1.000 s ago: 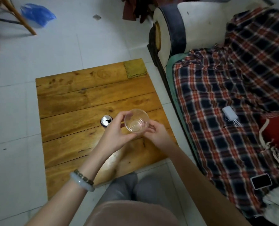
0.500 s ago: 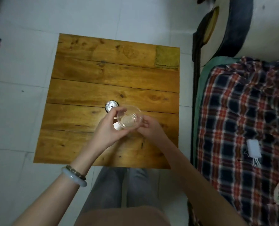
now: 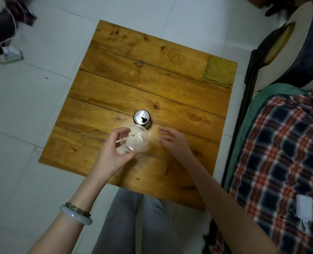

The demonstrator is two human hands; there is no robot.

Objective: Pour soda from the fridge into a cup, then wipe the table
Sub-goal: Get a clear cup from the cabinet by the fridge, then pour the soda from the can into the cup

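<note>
Head view, looking straight down: the wooden counter (image 3: 115, 85) fills the middle, with a plaid blanket (image 3: 280, 153) off to its right and a yellow-green cloth (image 3: 218, 73) lying flat at its far right corner (that one's for the wiping, I'd guess). The soda can (image 3: 142, 117) stands upright near the counter's centre, long axis vertical, its top already open. Just on its near side is the clear cup (image 3: 134, 141), empty; whether the two touch I can't tell. The left hand (image 3: 113, 153) has its fingers curled round the cup and holds it. The right hand (image 3: 172, 142) hangs just right of the cup, fingers loose, holding nothing. The can lies a little far and left of it, so that hand looks best placed to take the can and pour.
</note>
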